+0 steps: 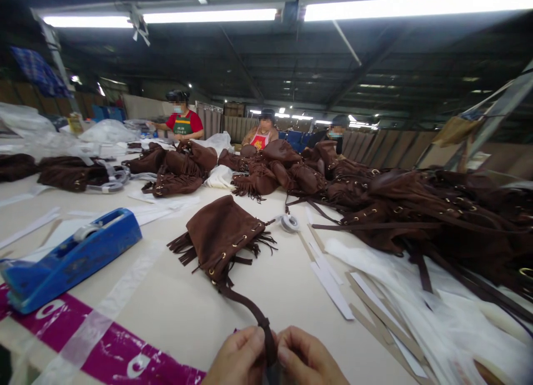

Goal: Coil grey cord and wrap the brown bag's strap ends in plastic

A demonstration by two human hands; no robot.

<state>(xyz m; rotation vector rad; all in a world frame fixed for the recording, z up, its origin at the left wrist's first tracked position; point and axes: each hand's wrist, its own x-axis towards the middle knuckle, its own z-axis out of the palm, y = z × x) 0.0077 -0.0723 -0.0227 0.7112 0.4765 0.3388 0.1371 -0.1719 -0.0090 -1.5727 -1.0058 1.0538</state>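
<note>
A brown fringed bag (227, 232) with gold eyelets lies on the pale table (179, 296) in front of me. Its brown strap (245, 301) runs from the eyelet edge down to my hands at the bottom of the view. My left hand (241, 354) pinches the strap near a small loop on it. Just to the right, my right hand (306, 354) has its thumb and fingers closed on the same strap. The lower end of the strap goes out of view between the hands.
A blue tape dispenser (75, 257) stands at left, near purple plastic (104, 340). A tape roll (290, 223) lies behind the bag. Piled brown bags (400, 207), paper strips (331, 288) and white wrapping (416, 296) spread at right. Several people (183, 124) are across the table.
</note>
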